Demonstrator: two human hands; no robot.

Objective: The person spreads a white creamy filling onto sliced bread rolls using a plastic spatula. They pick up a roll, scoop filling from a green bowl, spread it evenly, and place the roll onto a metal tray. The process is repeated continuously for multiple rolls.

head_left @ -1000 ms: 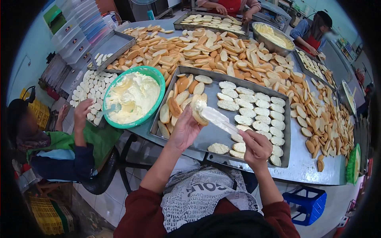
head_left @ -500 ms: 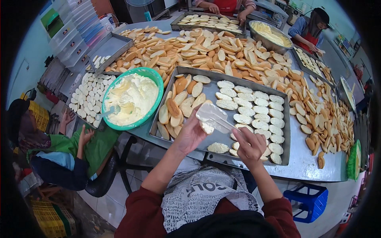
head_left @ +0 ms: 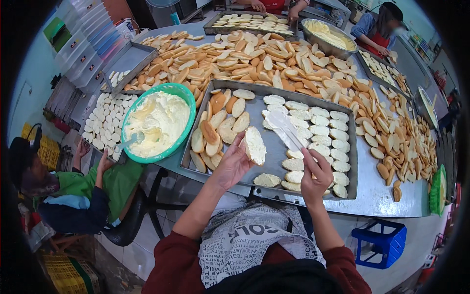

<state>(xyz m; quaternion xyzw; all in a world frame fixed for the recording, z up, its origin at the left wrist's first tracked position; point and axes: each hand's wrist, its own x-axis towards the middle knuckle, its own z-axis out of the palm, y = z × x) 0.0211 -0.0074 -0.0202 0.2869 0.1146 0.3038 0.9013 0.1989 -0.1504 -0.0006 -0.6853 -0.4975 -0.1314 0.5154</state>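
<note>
My left hand (head_left: 232, 165) pinches an oval bread slice (head_left: 255, 146) by its side, its cream-spread face showing. In my right hand (head_left: 316, 177) is a pale, wide-bladed spatula (head_left: 285, 129), its blade apart from the slice and above the rows in the tray. Beneath both hands lies a metal tray (head_left: 254, 113). Plain bread slices (head_left: 210, 131) are piled in its left part, and rows of cream-spread slices (head_left: 320, 131) fill its right. One coated slice (head_left: 267, 180) sits alone near the front edge.
Left of the tray stands a green basin (head_left: 192, 105) of cream (head_left: 164, 120) with a scraper (head_left: 128, 141) in it. A large heap of bread (head_left: 245, 56) covers the table beyond. Co-workers sit at the left and far side. A blue stool (head_left: 380, 242) stands at right.
The spatula has moved off the bread slice, up and to the right, uncovering its creamed face. My left hand still holds the slice. The left co-worker's hands have moved to the tray of small pieces.
</note>
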